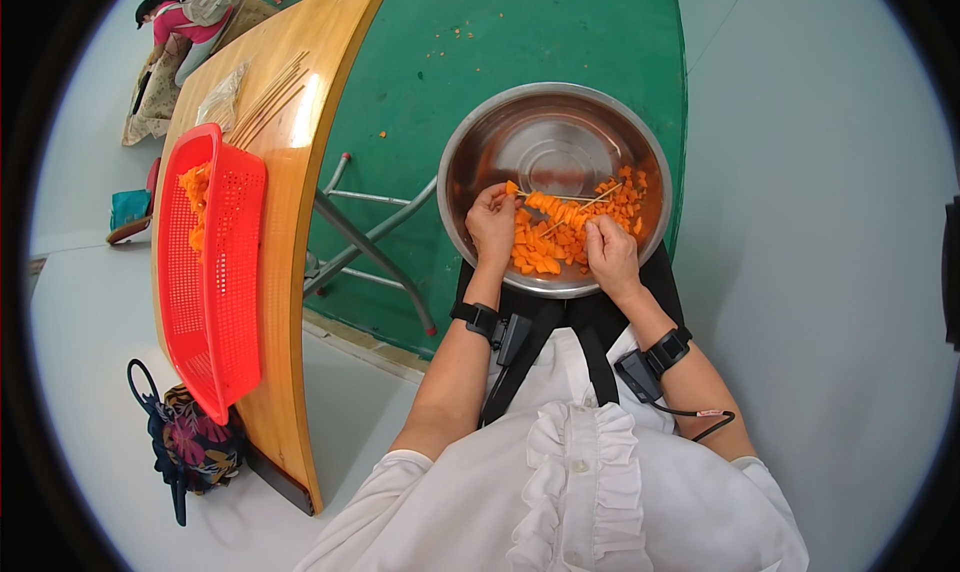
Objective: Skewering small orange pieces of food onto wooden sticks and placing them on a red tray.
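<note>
A wide steel basin (455, 137) rests on my lap, with cut orange vegetable pieces (535, 262) spread over its near and right side. Across it runs a thin wooden skewer threaded with a row of orange pieces (553, 208). My left hand (492, 224) is closed, its fingertips pinching an orange vegetable piece (512, 187) at the skewer's left end. The skewer's right end is in the closed fingers of my right hand (613, 256), which partly hide it. Other thin sticks (603, 194) lie among the pieces.
On the wooden table (290, 272) to my left stands a red perforated basket (235, 262) containing orange pieces. Beyond it are loose bamboo skewers (268, 100) and a clear plastic bag (222, 97). Metal table legs (365, 237) stand beside the basin. A person (190, 17) is far left.
</note>
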`<state>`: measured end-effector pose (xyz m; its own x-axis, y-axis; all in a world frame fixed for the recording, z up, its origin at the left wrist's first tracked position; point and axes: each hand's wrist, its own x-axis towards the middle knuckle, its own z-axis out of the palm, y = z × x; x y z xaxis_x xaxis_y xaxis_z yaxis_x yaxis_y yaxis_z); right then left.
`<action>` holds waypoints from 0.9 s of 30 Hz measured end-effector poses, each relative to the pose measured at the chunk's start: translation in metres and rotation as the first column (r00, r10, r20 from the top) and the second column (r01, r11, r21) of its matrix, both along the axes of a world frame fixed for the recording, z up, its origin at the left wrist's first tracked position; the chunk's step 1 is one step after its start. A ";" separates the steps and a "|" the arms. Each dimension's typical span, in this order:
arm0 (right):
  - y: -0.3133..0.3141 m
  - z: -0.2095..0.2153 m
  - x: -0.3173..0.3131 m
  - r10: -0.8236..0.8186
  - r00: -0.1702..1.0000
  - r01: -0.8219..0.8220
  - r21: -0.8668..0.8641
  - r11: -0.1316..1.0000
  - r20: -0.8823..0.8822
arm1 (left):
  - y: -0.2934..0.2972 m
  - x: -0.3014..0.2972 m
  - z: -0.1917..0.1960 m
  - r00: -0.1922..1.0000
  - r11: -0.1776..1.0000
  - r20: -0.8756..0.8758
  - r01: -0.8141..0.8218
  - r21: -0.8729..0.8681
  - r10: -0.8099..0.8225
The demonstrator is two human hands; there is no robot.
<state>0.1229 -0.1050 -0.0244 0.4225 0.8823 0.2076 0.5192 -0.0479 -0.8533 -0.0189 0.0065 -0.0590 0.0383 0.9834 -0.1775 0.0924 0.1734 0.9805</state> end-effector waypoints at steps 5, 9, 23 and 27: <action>0.000 0.000 -0.001 -0.004 0.999 0.003 0.044 0.999 0.036 | -0.001 0.000 0.000 0.998 0.999 -0.058 0.013 0.049 -0.010; -0.001 0.000 -0.001 0.005 0.999 -0.008 0.043 0.999 0.054 | -0.005 0.001 0.007 0.954 0.981 -0.299 0.066 0.185 -0.008; -0.002 -0.006 0.002 0.035 0.999 -0.035 -0.009 0.999 0.035 | -0.002 -0.003 0.010 0.947 0.956 -0.312 0.161 0.244 -0.080; -0.002 -0.007 0.002 0.044 0.998 -0.043 -0.038 0.998 0.035 | -0.008 -0.002 0.012 0.890 0.927 -0.402 0.314 0.204 -0.213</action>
